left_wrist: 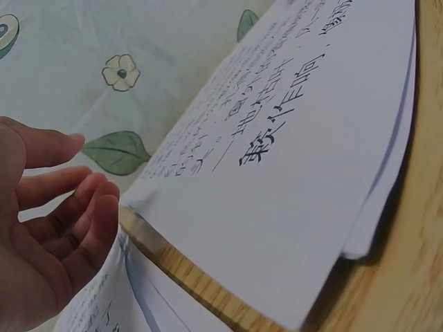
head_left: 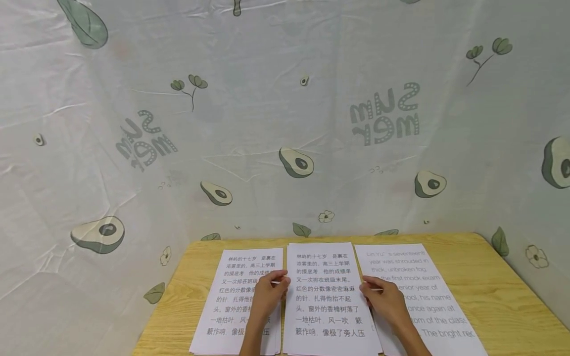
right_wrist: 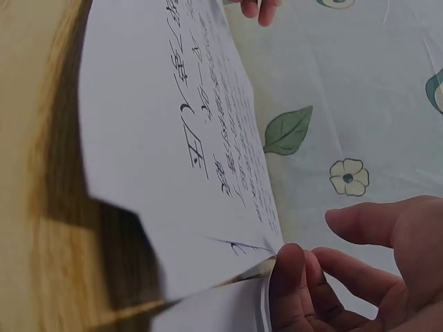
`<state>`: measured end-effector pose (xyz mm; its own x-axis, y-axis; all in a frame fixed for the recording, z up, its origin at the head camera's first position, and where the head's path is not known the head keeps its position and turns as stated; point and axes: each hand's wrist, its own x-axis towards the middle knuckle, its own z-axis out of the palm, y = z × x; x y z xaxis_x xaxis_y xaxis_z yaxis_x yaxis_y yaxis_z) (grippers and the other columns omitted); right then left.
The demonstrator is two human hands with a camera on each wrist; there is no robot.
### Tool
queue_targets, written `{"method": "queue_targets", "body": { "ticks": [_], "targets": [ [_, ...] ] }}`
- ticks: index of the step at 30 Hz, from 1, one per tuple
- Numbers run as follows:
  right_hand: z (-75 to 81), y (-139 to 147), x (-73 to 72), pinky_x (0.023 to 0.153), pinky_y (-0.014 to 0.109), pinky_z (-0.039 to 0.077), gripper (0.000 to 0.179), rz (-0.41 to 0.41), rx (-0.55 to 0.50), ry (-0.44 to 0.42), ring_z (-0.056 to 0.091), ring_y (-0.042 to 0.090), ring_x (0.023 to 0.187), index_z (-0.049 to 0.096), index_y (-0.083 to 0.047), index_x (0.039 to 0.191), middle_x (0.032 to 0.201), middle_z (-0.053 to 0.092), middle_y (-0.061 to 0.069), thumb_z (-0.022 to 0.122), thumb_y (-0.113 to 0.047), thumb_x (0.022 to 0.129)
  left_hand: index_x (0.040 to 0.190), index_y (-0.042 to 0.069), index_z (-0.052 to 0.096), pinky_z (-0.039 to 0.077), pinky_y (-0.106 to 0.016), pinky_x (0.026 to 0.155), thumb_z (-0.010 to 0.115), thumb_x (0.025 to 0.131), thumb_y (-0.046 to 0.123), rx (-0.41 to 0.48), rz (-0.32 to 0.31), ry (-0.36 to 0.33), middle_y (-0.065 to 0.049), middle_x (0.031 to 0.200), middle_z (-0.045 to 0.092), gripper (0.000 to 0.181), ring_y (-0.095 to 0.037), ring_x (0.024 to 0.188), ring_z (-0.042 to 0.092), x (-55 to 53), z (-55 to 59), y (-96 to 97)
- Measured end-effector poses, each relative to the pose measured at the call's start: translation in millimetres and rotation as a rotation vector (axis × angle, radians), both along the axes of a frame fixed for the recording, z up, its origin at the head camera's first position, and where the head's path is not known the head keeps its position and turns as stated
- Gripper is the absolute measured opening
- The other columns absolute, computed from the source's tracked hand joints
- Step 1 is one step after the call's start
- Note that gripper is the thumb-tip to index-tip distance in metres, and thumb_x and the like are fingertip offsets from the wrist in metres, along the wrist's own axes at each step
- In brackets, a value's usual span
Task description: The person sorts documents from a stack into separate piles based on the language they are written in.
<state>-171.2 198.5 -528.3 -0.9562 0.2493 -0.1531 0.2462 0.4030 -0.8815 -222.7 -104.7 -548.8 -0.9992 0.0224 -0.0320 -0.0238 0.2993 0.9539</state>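
Note:
A middle stack of white paper (head_left: 327, 317) printed with Chinese characters lies between my two hands. My left hand (head_left: 269, 292) is at its left edge, over the right side of another Chinese-printed stack (head_left: 222, 310). In the left wrist view the left fingers (left_wrist: 100, 221) are loosely bent, with the thumb apart and nothing between them. My right hand (head_left: 388, 299) is at the middle stack's right edge, above English-printed paper (head_left: 450, 309). In the right wrist view its fingertips (right_wrist: 287, 270) touch the sheet edges, while the thumb stands away from them.
The three paper piles lie side by side on a wood-grain table (head_left: 494, 282). Behind and beside it hangs a pale curtain (head_left: 267, 113) printed with avocados, leaves and flowers. Some sheets in the middle stack stick out unevenly at its near edge.

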Motion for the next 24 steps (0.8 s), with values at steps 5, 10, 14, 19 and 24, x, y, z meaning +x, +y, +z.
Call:
{"method": "queue_targets", "body": {
  "ticks": [5, 10, 14, 19, 24],
  "targets": [
    [-1.5, 2.9, -0.1, 0.067, 0.022, 0.056, 0.048, 0.014, 0.025, 0.009, 0.072, 0.013, 0.081, 0.066, 0.005, 0.14, 0.118, 0.074, 0.017, 0.071, -0.021, 0.1, 0.131, 0.0, 0.073, 0.056, -0.024, 0.062, 0.075, 0.098, 0.016, -0.027, 0.006, 0.007, -0.005, 0.097, 0.072, 0.037, -0.015, 0.071, 0.065, 0.2, -0.9, -0.1],
    [-4.7, 6.1, 0.0, 0.068, 0.023, 0.053, 0.047, 0.043, 0.08, 0.011, 0.071, 0.012, 0.079, 0.067, 0.005, 0.138, 0.113, 0.076, 0.013, 0.072, -0.021, 0.099, 0.13, 0.002, 0.074, 0.056, -0.023, 0.061, 0.075, 0.098, 0.018, -0.074, 0.024, 0.008, -0.004, 0.098, 0.072, 0.036, -0.013, 0.072, 0.066, -1.2, -4.3, -0.5],
    [-7.2, 8.0, -0.7, 0.072, 0.024, 0.053, 0.047, 0.071, 0.124, 0.024, 0.071, 0.012, 0.081, 0.069, 0.006, 0.136, 0.109, 0.077, 0.01, 0.073, -0.02, 0.098, 0.13, 0.002, 0.074, 0.056, -0.023, 0.061, 0.076, 0.098, 0.017, -0.103, 0.025, 0.016, -0.004, 0.098, 0.072, 0.036, -0.013, 0.073, 0.066, -1.5, -6.7, -0.4],
    [-9.3, 8.5, -2.0, 0.083, 0.033, 0.057, 0.045, 0.098, 0.199, 0.039, 0.074, 0.017, 0.094, 0.072, 0.005, 0.132, 0.109, 0.078, 0.007, 0.075, -0.022, 0.097, 0.129, 0.002, 0.075, 0.055, -0.022, 0.064, 0.077, 0.097, 0.017, -0.198, 0.023, 0.044, -0.002, 0.097, 0.071, 0.035, -0.012, 0.08, 0.064, 0.7, -8.7, 1.6],
    [-11.9, 7.4, -3.7, 0.083, 0.034, 0.057, 0.044, 0.115, 0.227, 0.051, 0.075, 0.02, 0.095, 0.073, 0.007, 0.129, 0.108, 0.078, 0.007, 0.077, -0.021, 0.095, 0.124, 0.001, 0.077, 0.05, -0.02, 0.067, 0.079, 0.094, 0.015, -0.295, 0.029, 0.091, -0.001, 0.094, 0.066, 0.033, -0.013, 0.084, 0.059, 0.9, -10.6, 5.0]
  ]
}}
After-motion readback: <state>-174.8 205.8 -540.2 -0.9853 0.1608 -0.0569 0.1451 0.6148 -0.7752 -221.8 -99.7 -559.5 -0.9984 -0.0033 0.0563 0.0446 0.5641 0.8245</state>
